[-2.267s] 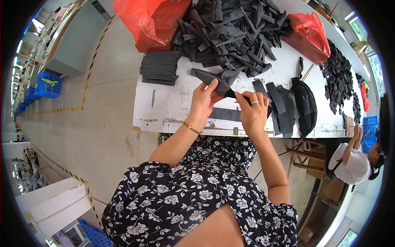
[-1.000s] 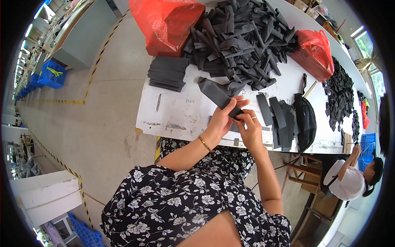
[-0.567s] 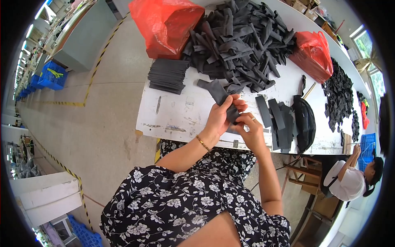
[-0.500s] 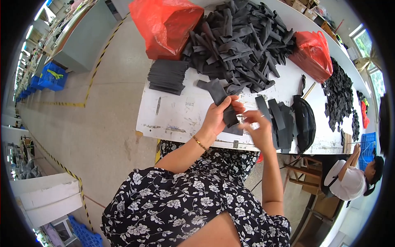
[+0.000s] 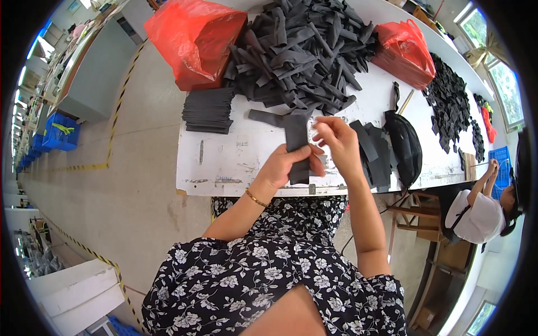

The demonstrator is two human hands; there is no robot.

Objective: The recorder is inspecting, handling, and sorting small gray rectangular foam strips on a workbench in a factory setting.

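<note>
My left hand (image 5: 287,163) is closed around a dark grey fabric strip (image 5: 297,134), thumb on top. The strip hangs lengthwise over the near part of the white table, its lower end below my thumb. To its right, my right hand (image 5: 338,141) is raised with loosely bent fingers apart and nothing visible in them. Another grey strip (image 5: 265,116) lies crosswise just beyond the held one. At the left, a neat stack of grey strips (image 5: 208,111) rests on the table. Several flat strips (image 5: 376,154) lie spread to the right of my right hand.
A large heap of grey strips (image 5: 302,53) covers the far table (image 5: 246,168), between two red plastic bags (image 5: 193,42) (image 5: 404,47). A black pouch-like item (image 5: 403,148) lies at the right, with a dark pile (image 5: 450,103) beyond. A co-worker (image 5: 479,215) sits at far right.
The held strip has swung from slanting to nearly straight up and down. My right hand has risen beside it from near its lower end. The whole view has shifted slightly.
</note>
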